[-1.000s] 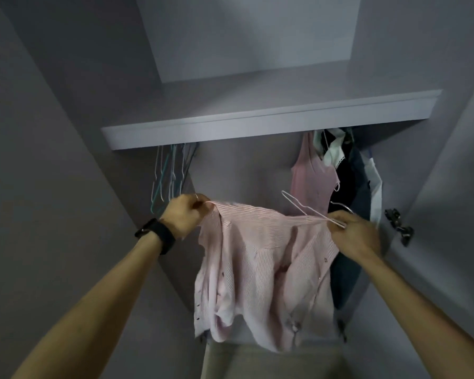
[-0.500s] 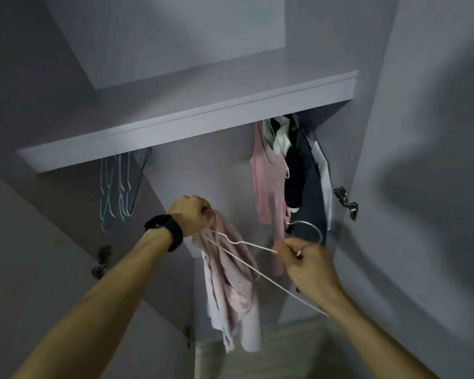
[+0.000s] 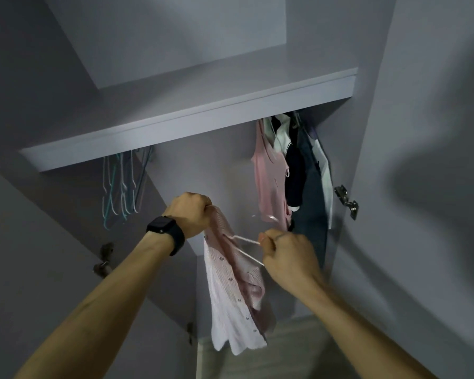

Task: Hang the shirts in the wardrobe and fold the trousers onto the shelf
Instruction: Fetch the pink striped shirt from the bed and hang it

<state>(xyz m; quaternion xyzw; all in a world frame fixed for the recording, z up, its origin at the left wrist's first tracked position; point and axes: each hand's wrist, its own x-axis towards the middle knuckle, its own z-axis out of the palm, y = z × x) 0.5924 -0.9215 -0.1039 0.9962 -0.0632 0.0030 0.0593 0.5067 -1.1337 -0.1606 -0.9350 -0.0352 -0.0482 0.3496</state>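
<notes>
Slipping of the pink striped shirt [image 3: 230, 291] off the white wire hanger [image 3: 246, 240] is judged the chief risk here. The shirt is held bunched at its top by the left hand [image 3: 189, 214], whose grip is clamped on the fabric. It hangs in a narrow, loose drape at the near side of the open wardrobe, below the shelf [image 3: 192, 124], between the empty hangers [image 3: 121, 192] on the left and the hung clothes on the right.

The hanger is held near its neck by the right hand [image 3: 288, 258], with the grip clamped on the wire, and its 2 thin arms are seen running into the cloth. The hook is blurred, so its heading cannot be told.

How far the hanger is seated inside the shirt cannot be made out. If only 1 shoulder is carried, the smooth wire would probably be slid along as soon as the fabric is released by the left hand, and the shirt would be dropped. A wire end could also be snagged in a sleeve seam or a buttonhole if it is pushed blindly through the bunched cloth.

The rail is hidden behind the shelf edge, so the hook would have to be raised unseen. It could be caught on the pink camisole [image 3: 268, 181] or the dark garments [image 3: 309, 203] just beyond the right hand, and those could be dragged askew.
</notes>
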